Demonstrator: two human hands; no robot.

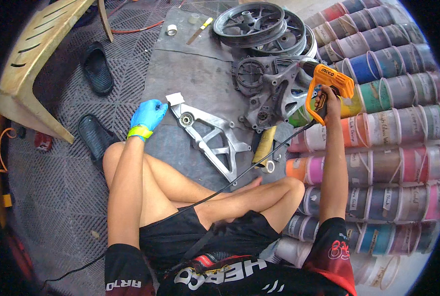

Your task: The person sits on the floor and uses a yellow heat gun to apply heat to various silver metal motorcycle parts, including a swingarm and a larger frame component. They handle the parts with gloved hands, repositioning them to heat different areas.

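Observation:
My left hand (147, 115), in a blue glove with a yellow-green band at the wrist, is closed beside the upper end of a bare silver metal bracket (214, 139). What its fingers hold, if anything, is hidden. A piece of white tape (175, 98) sticks up from that end of the bracket, close to my fingertips. The bracket lies on the dark mat by my crossed legs. My bare right hand (330, 102) is wrapped round the grip of an orange heat gun (334, 81). Its nozzle points left, over grey engine castings (267, 81).
Black cord (259, 167) runs from the heat gun across my legs. Stacked paint tubs (378, 128) line the right. Wheels (252, 24), a scraper (200, 30) and a tape roll (171, 30) lie far off. Sandpaper (264, 146) is near my knee. Slippers (98, 69) and a plastic chair (37, 64) stand left.

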